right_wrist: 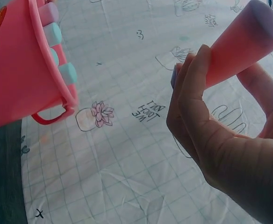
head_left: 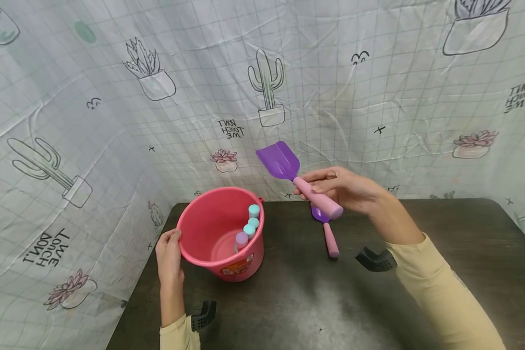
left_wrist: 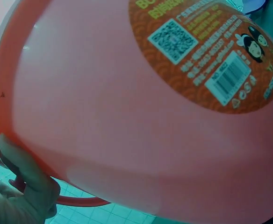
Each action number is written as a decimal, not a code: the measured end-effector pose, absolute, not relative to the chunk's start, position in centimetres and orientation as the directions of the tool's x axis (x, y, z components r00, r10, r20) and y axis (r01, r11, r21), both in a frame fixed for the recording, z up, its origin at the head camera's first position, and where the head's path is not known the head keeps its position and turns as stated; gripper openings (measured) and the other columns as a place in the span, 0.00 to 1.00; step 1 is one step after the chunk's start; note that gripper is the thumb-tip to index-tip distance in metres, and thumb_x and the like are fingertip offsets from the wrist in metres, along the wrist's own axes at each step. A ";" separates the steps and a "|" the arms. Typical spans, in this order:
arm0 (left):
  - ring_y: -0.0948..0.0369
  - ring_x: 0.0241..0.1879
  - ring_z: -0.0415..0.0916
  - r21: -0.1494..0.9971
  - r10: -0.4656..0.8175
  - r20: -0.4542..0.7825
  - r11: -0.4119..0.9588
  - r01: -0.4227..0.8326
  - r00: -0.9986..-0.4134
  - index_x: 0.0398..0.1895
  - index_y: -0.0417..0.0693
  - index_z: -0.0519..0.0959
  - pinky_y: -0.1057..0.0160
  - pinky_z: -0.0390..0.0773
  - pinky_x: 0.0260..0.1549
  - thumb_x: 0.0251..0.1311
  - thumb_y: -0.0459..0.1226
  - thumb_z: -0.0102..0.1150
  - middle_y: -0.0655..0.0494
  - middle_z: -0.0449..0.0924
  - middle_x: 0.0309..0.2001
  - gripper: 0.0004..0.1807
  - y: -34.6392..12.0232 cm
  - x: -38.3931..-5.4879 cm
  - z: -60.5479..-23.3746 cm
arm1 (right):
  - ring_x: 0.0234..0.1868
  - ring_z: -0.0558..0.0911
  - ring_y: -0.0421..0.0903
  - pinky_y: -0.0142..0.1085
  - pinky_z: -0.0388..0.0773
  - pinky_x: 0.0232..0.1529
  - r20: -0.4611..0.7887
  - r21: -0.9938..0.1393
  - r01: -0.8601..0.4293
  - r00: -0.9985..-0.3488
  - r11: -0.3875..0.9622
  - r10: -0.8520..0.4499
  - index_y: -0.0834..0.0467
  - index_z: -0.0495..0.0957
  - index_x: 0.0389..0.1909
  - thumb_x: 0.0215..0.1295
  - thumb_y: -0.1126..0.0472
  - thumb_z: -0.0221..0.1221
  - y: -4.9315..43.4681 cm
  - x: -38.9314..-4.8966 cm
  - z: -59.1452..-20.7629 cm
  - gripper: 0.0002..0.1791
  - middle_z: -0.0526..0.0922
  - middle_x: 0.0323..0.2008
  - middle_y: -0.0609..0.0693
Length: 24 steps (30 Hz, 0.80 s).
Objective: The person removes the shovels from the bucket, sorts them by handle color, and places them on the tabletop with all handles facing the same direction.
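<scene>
My left hand point(head_left: 169, 255) grips the left rim of a pink bucket point(head_left: 201, 223), which stands tilted on the table. In the left wrist view, the thumb point(left_wrist: 22, 161) lies over the rim, beside the bucket's outer wall. Inside the bucket, against its right side, several turquoise-ended handles point(head_left: 249, 229) and a lilac-ended one point(head_left: 241, 239) stand up; their lower parts are hidden. Raised to the right of the bucket, my right hand point(head_left: 345, 189) holds a toy shovel by its pink handle point(right_wrist: 239, 51), with the purple blade point(head_left: 282, 163) pointing up and left.
Another toy shovel point(head_left: 330, 240), purple with a pink handle, lies on the dark table point(head_left: 297, 301) below my right hand. A white cloth point(head_left: 332, 97) printed with cacti hangs behind and to the left. An orange label point(left_wrist: 211, 60) is on the bucket's wall.
</scene>
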<state>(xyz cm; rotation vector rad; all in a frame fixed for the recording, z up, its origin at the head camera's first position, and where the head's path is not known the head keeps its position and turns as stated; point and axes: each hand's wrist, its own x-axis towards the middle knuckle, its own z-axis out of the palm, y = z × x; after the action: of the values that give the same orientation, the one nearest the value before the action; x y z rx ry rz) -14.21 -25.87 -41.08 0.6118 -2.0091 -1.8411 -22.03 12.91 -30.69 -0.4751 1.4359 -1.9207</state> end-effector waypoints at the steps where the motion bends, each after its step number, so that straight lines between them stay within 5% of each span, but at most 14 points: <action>1: 0.55 0.38 0.75 0.994 -0.531 -0.043 0.060 -0.088 -0.846 0.54 0.33 0.68 0.68 0.78 0.31 0.71 0.40 0.42 0.42 0.72 0.47 0.19 -25.9 -14.2 -41.0 | 0.44 0.79 0.45 0.33 0.79 0.42 -0.106 -0.940 0.303 -0.700 -0.160 -0.706 0.70 0.66 0.61 0.65 0.71 0.53 13.0 -22.0 -30.7 0.23 0.81 0.49 0.58; 17: 0.66 0.14 0.65 0.963 -0.527 0.036 0.247 -0.113 -0.849 0.42 0.36 0.73 0.69 0.69 0.14 0.69 0.47 0.47 0.48 0.72 0.24 0.20 -26.2 -13.7 -41.2 | 0.48 0.80 0.49 0.35 0.79 0.46 -0.105 -0.930 0.321 -0.704 -0.182 -0.702 0.66 0.73 0.57 0.65 0.72 0.52 14.6 -21.5 -31.3 0.18 0.81 0.50 0.59; 24: 0.67 0.13 0.65 0.969 -0.503 0.029 0.226 -0.099 -0.864 0.42 0.36 0.72 0.69 0.70 0.14 0.68 0.49 0.50 0.50 0.72 0.24 0.21 -26.6 -13.9 -41.0 | 0.47 0.79 0.48 0.34 0.79 0.44 -0.086 -0.933 0.309 -0.688 -0.183 -0.721 0.65 0.74 0.55 0.66 0.72 0.51 15.0 -21.5 -31.7 0.17 0.81 0.49 0.57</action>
<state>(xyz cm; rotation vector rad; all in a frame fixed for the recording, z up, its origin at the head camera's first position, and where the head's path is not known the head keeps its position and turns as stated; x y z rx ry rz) -13.89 -26.56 -41.00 0.5586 -2.1692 -1.6762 -21.48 15.04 -31.69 -0.4972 1.3962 -1.9334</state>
